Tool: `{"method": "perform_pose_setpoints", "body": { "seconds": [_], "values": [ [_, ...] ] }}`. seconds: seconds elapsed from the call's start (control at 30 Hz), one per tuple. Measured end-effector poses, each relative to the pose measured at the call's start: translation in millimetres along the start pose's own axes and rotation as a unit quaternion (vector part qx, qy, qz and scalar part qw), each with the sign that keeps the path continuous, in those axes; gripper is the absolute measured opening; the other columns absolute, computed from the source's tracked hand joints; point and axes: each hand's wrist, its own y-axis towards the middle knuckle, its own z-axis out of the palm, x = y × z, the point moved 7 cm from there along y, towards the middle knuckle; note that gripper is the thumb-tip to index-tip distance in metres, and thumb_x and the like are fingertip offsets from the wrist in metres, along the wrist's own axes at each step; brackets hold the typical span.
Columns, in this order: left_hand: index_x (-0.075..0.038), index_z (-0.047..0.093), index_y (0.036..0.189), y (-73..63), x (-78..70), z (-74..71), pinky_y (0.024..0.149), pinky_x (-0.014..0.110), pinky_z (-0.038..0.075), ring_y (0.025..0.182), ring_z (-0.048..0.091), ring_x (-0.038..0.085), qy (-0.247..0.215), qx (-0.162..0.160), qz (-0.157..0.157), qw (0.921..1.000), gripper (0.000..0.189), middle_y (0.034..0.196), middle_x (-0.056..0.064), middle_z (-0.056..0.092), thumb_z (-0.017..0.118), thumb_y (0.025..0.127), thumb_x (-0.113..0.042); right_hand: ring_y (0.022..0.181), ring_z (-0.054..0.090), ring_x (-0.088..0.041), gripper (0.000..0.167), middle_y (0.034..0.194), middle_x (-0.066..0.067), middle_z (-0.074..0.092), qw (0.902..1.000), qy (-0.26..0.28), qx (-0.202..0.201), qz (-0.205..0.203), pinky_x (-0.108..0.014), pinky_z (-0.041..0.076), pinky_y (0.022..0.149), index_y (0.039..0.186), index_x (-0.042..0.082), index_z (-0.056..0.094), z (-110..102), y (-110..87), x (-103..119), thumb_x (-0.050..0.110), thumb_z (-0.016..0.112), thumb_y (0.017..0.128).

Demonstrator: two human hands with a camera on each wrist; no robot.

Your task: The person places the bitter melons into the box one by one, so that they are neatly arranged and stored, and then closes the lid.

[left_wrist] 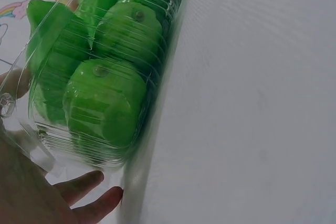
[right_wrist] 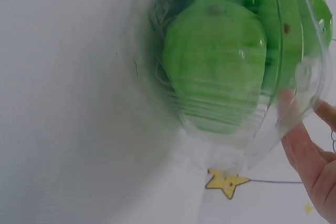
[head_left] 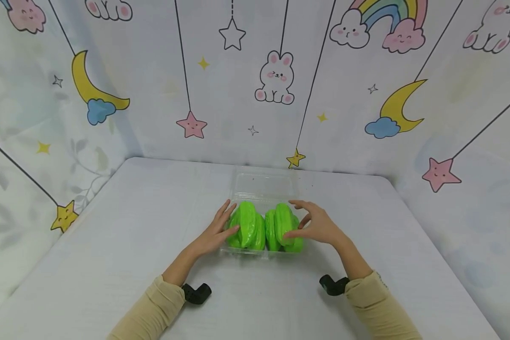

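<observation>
A clear plastic clamshell box (head_left: 263, 253) stands on the table with its lid (head_left: 265, 184) folded back. Several bright green, ridged, elongated fruit-like pieces fill it in two groups, a left group (head_left: 247, 224) and a right group (head_left: 284, 224). My left hand (head_left: 214, 233) lies along the box's left side, fingers spread, thumb over the left group's edge. On the right, my right hand (head_left: 318, 224) arches over the box's side, thumb across a green piece and forefinger reaching towards the hinge. Through the ribbed wall, rounded ends of the pieces (left_wrist: 107, 103) show in the left wrist view.
White cloth covers the table (head_left: 255, 293). A cartoon-printed backdrop (head_left: 238, 94) rises behind it and at both sides. Black wrist devices sit at the left cuff (head_left: 197, 293) and the right cuff (head_left: 333, 285).
</observation>
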Motion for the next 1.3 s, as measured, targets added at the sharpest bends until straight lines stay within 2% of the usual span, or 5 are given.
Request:
{"method": "perform_pose_setpoints", "body": {
  "seconds": [0.27,0.5,0.93,1.1,1.3],
  "values": [
    [-0.012,0.01,0.148,1.3,-1.6,-17.9,0.099,0.059,0.028,0.129,0.023,0.046,0.0,-0.025,-0.016,0.9996,0.065,0.152,0.011,-0.007,0.045,0.096,-0.028,0.076,0.061,-0.017,0.071,0.12,-0.017,0.052,0.9984,0.053,-0.018,0.009,-0.034,0.049,0.068,0.134,0.017,0.046,-16.3,3.9,-13.9,0.031,0.078,0.071],
    [-0.008,0.011,0.147,12.4,4.5,-30.9,0.1,0.06,0.025,0.128,0.025,0.046,0.025,-0.015,-0.033,0.999,0.063,0.151,0.016,-0.005,0.042,0.097,-0.029,0.086,0.06,-0.022,0.055,0.118,-0.016,0.056,0.9981,0.033,-0.049,0.019,-0.033,0.05,0.068,0.13,0.014,0.051,-27.2,14.8,-27.7,0.034,0.068,0.082],
    [0.0,0.01,0.146,71.6,19.8,-51.8,0.102,0.052,0.027,0.124,0.034,0.046,0.104,0.01,-0.063,0.9925,0.061,0.147,0.026,0.016,0.038,0.099,-0.029,0.089,0.061,-0.036,0.053,0.117,-0.023,0.055,0.9928,0.031,-0.07,0.092,-0.039,0.053,0.072,0.13,0.002,0.048,-35.8,49.8,-72.2,0.036,0.057,0.09],
    [0.002,0.01,0.145,91.2,31.2,-53.3,0.103,0.05,0.028,0.128,0.03,0.041,0.099,0.026,-0.122,0.9872,0.06,0.143,0.024,0.027,0.035,0.099,-0.028,0.09,0.061,-0.035,0.056,0.119,-0.026,0.052,0.9847,0.07,-0.046,0.153,-0.036,0.053,0.074,0.132,-0.003,0.044,-28.1,59.6,-95.9,0.037,0.052,0.093],
    [0.002,0.012,0.145,98.4,46.1,-50.5,0.096,0.046,0.039,0.125,0.039,0.035,-0.012,0.03,-0.205,0.9783,0.056,0.144,0.02,0.03,0.032,0.101,-0.025,0.091,0.058,-0.025,0.055,0.121,-0.023,0.054,0.9664,0.133,-0.04,0.216,-0.026,0.051,0.071,0.134,-0.002,0.041,-13.4,64.9,-115.3,0.037,0.046,0.095]
  ]
}}
